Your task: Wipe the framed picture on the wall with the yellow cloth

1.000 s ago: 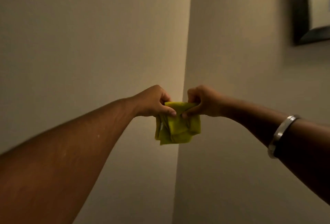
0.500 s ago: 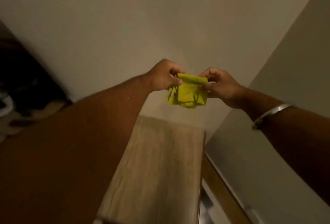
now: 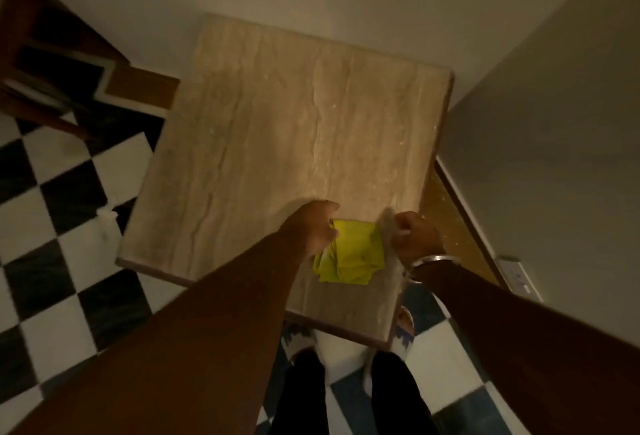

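While I look down, my left hand (image 3: 313, 230) pinches the folded cloth's (image 3: 349, 252) left edge on the surface (image 3: 277, 123); my right hand (image 3: 414, 235), curled, sits beside it; its grip I cannot tell.

We look straight down on a pale stone-topped table (image 3: 277, 116) set in a wall corner above a black-and-white checkered floor (image 3: 52, 233). Our left hand (image 3: 311, 226) pinches the left edge of the folded yellow cloth (image 3: 351, 252), which sits low over the table's near right part. Our right hand (image 3: 414, 233), a metal bangle (image 3: 431, 260) at the wrist, is curled just beside the cloth's right edge; contact unclear.
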